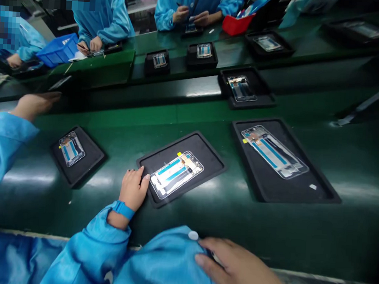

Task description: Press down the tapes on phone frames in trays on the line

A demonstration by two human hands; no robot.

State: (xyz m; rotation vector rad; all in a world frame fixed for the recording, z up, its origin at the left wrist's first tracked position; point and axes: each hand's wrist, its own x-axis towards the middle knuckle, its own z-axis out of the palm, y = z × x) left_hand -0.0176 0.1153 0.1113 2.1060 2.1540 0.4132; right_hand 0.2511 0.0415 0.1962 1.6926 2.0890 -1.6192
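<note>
My left hand (132, 190), with a blue wristband, has its fingers curled at the left rim of a black tray (205, 145), the thumb over the edge. Tilted across this tray lies an opened phone body (177, 175) with blue strips, a bare circuit area and a yellow tab. My right hand (242, 265) is low in front of my blue coat (167, 259), by a white button. Its thumb and forefinger are apart against the cloth; the other fingers are hidden.
A larger black tray (314, 186) with a phone body (274, 151) and a small white piece (313, 187) lies right; a smaller tray (93, 156) lies left. Another person's hand (35, 104) reaches in at left. Across the bench are several trays, co-workers, a blue bin (57, 50) and a red bin (236, 26).
</note>
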